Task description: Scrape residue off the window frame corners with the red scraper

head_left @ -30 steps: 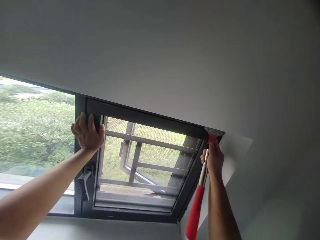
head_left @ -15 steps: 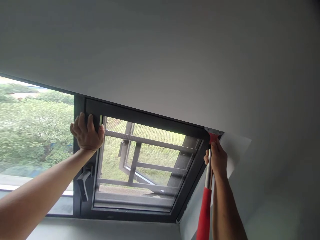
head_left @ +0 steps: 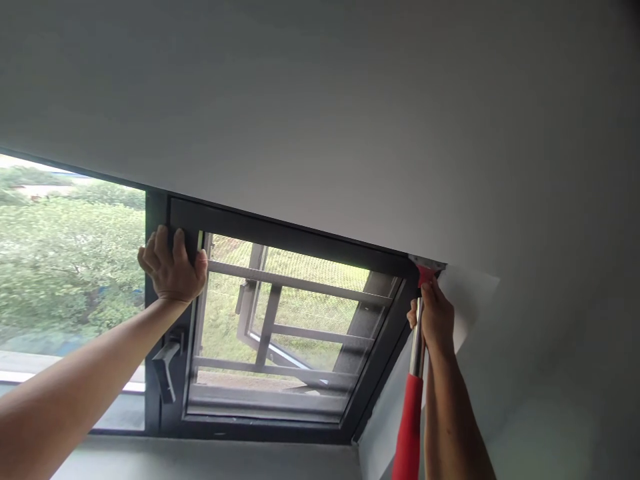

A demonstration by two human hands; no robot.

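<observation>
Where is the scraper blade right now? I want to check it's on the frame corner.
In the head view, the scraper blade sits at the window frame's upper right corner, against the ceiling edge, just above the right hand.

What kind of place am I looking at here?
Probably a room indoors, up by a window: a dark window frame under a plain ceiling, trees outside. The right hand holds a red-handled scraper at the frame's top corner.
</observation>
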